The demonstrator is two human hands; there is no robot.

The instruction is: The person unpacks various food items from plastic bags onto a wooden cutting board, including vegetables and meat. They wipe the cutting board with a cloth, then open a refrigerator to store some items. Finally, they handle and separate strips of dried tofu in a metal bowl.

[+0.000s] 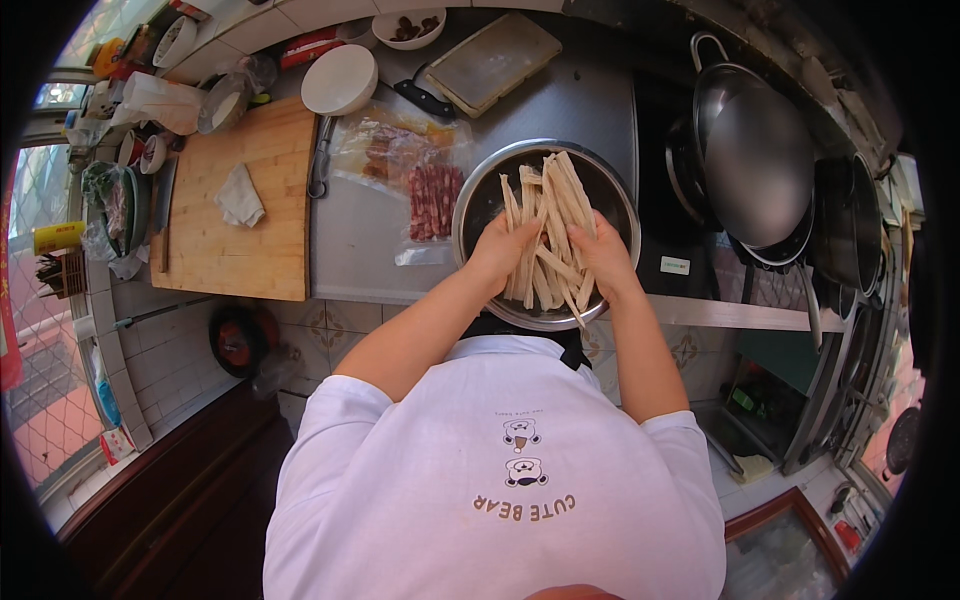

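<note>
Both of my hands hold a loose bundle of pale dried tofu sticks [559,202] over a round stainless steel bowl [622,187] at the counter's front edge. My left hand [504,251] grips the bundle's left side and my right hand [604,253] its right side. Several sticks point down towards the bowl's near rim. Just left of the bowl lie a clear packet of sliced dark red sausage [435,202] and another clear packet of orange-brown food [394,150]. The undersides of the sticks and the bowl's bottom are mostly hidden.
A wooden cutting board [281,180] with a white cloth [240,196] and a cleaver [164,202] lies left. Kitchen scissors [321,161], a white bowl [340,79], a black-handled knife [424,99] and a shallow tray [493,64] lie behind. Right stands a wok [705,90] on the cooktop.
</note>
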